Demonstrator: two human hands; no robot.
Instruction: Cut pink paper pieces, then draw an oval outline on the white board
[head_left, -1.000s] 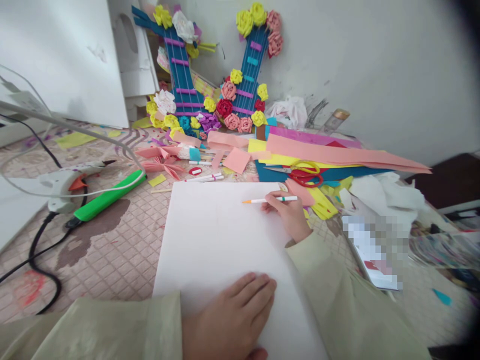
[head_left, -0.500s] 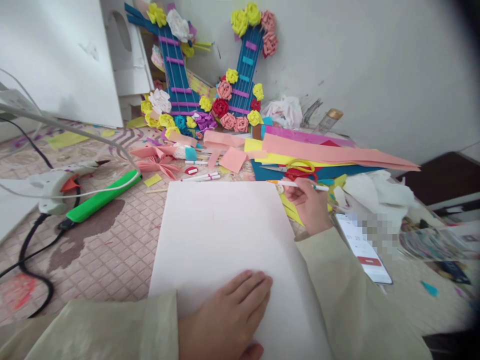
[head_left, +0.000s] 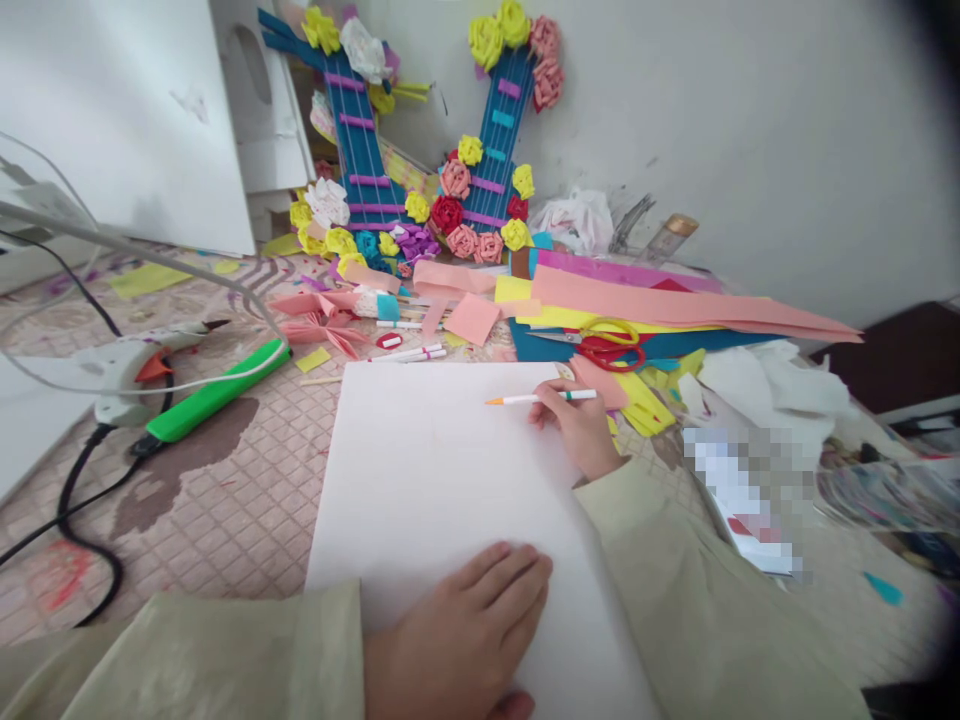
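Observation:
A large white board (head_left: 420, 480) lies in front of me, its surface looking blank. My left hand (head_left: 472, 625) rests flat on its lower part, fingers stretched out and close together, holding nothing. Over the board's upper right corner, my right hand (head_left: 577, 425) pinches a white pencil (head_left: 517, 400) with a pale orange tip and a green band. The pencil lies nearly level, its tip toward the left; whether it touches the board I cannot tell. Just beyond this hand are red-handled scissors (head_left: 611, 352) and yellow paper strips (head_left: 645, 402).
Two blue paper guitars (head_left: 360, 150) with paper flowers lean at the back wall. On the left lie a glue gun (head_left: 139, 375), a green bar-shaped object (head_left: 217, 392) and cables. Folded crepe paper (head_left: 675, 305) lies behind the board; a phone (head_left: 739, 500) is at right.
My right hand has moved left and toward me with the pencil, from beside the board's right edge to over its upper right corner. The left hand stays in place.

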